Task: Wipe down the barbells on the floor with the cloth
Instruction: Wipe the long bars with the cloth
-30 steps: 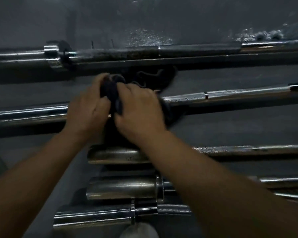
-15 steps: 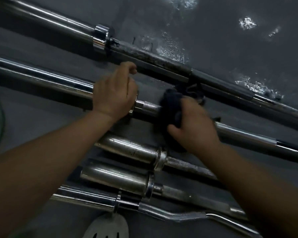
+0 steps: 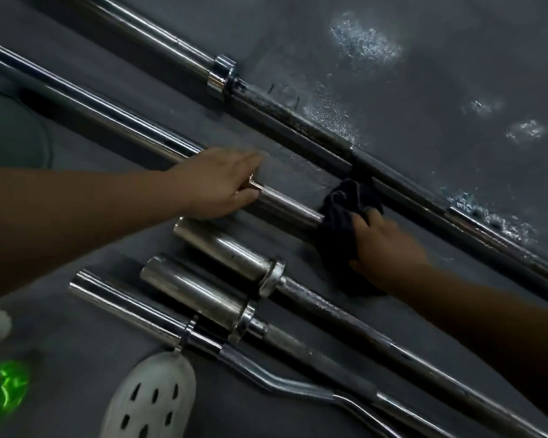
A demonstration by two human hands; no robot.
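Chrome barbell [image 3: 285, 207], knurled shaft. Right hand [image 3: 388, 251] clamps black cloth [image 3: 342, 222] around it; left hand [image 3: 215, 184] grips its collar. Shorter bars [image 3: 225, 248] just below, white clog [image 3: 152, 403] beside them.

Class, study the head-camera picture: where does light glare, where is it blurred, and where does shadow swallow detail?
Head view: dim overall; glare streaks the chrome sleeves and speckles the floor; the left hand gripping the barbell and the green object bottom-left are blurred; the dark cloth in the right hand shows little detail.
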